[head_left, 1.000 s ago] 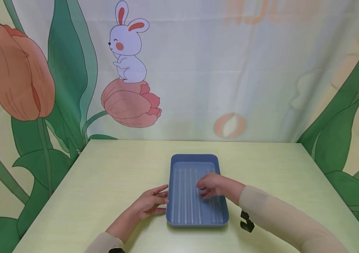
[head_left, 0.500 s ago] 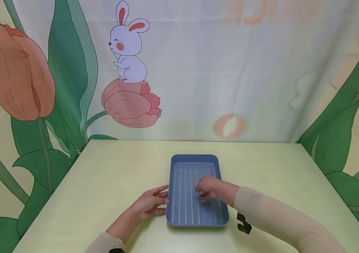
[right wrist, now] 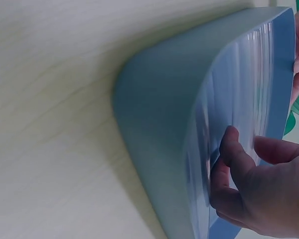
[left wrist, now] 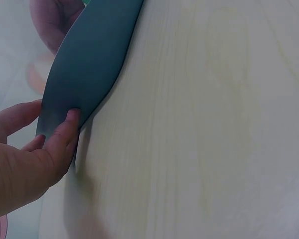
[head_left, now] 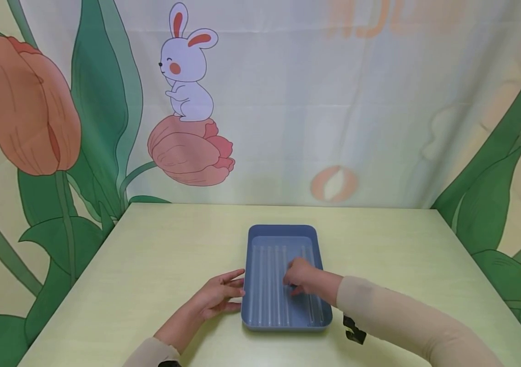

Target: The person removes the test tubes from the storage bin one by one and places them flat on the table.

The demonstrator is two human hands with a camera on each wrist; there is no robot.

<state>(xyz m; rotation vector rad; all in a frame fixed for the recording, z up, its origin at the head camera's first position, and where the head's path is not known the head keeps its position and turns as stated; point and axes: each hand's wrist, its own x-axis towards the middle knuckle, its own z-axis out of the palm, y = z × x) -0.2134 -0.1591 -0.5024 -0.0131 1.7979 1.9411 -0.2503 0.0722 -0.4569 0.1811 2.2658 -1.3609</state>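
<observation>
Currently, a blue tray (head_left: 283, 231) sits on the pale surface (head_left: 173, 239), clear strips (head_left: 269, 290) running lengthwise inside. The left hand (head_left: 218, 295) touches its left side, grip slack and spread; the right hand (head_left: 303, 275) reaches in, fingers bent, whether pinching a strip I cannot tell.

Soft, even light in the head view; dimmer, greyer wrist views.
Pale glare brightens the near part of the worktop (head_left: 187, 239), a soft shadow lies beside the left hand (head_left: 219, 295), and thin highlights streak the inside of the blue tray (head_left: 283, 231). Both wrist pictures look hazy, the lens bowing the tray's sides into curves.
</observation>
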